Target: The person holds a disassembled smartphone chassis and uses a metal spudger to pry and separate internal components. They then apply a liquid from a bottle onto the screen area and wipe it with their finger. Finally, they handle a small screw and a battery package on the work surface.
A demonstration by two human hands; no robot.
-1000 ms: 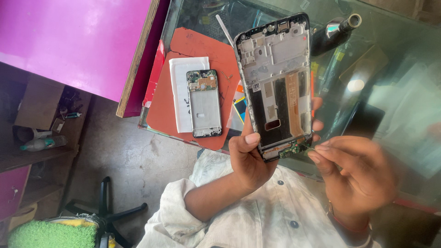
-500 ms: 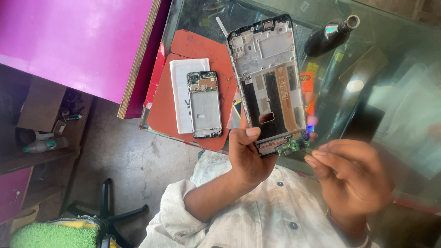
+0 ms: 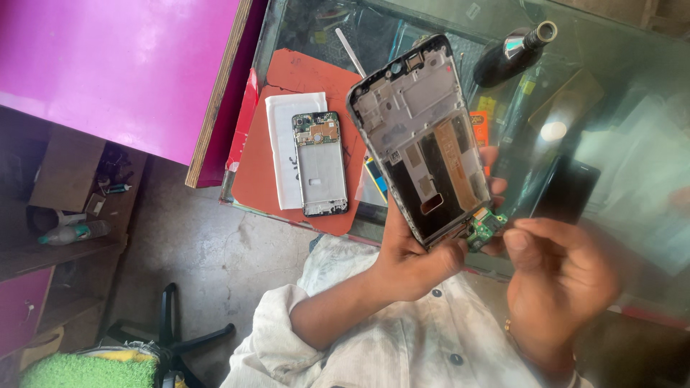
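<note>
Phone frame (image 3: 424,144) is stripped, held up in the left hand (image 3: 410,262); right hand (image 3: 557,276) pinches the small green board (image 3: 483,228) at its bottom edge; reassembly looks undone, back housing (image 3: 320,162) lies left of both hands on the desk (image 3: 287,72).

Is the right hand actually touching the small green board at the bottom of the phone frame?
Cannot tell. In the head view the right hand has its fingertips right beside the green board on the phone frame, but motion blur hides any contact or gap.
</note>
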